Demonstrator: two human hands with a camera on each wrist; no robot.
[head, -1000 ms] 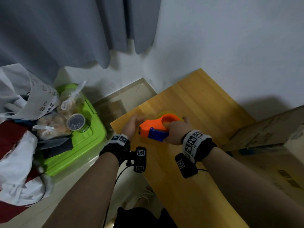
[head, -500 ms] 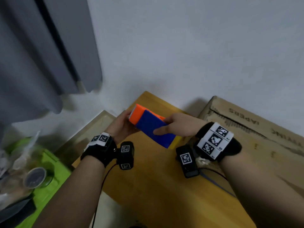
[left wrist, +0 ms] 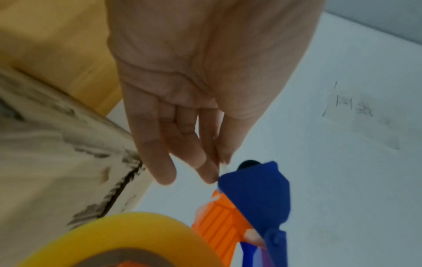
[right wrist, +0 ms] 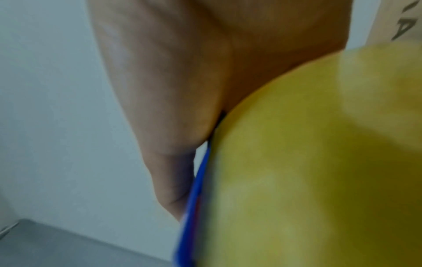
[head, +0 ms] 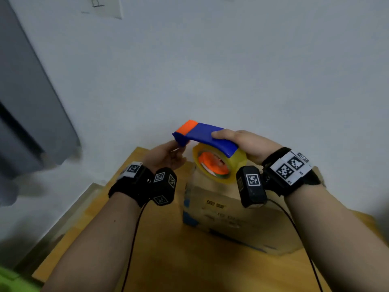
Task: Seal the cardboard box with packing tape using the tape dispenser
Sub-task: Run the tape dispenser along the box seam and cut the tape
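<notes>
A blue and orange tape dispenser [head: 208, 133] with a yellowish tape roll [head: 237, 163] hangs just above the far end of a cardboard box [head: 231, 218] on the wooden table [head: 168, 260]. My right hand [head: 242, 142] grips the dispenser from the right, thumb lying on its blue top. My left hand [head: 176, 145] is at the blue front tip. In the left wrist view the left hand [left wrist: 217, 166] pinches thumb to fingertips against the dispenser's tip [left wrist: 258, 195], on what looks like the clear tape end. The right wrist view shows the right hand's palm [right wrist: 171, 90] against the roll [right wrist: 319, 162].
A white wall [head: 231, 60] stands close behind the table. A grey curtain [head: 31, 112] hangs at the left. The table's left edge drops to the floor, where a green lid [head: 12, 279] shows at the bottom left corner.
Both hands have lifted the dispenser and carried it right, from the bare table corner to above the box. It has turned so the roll faces me. The head view swung right.
</notes>
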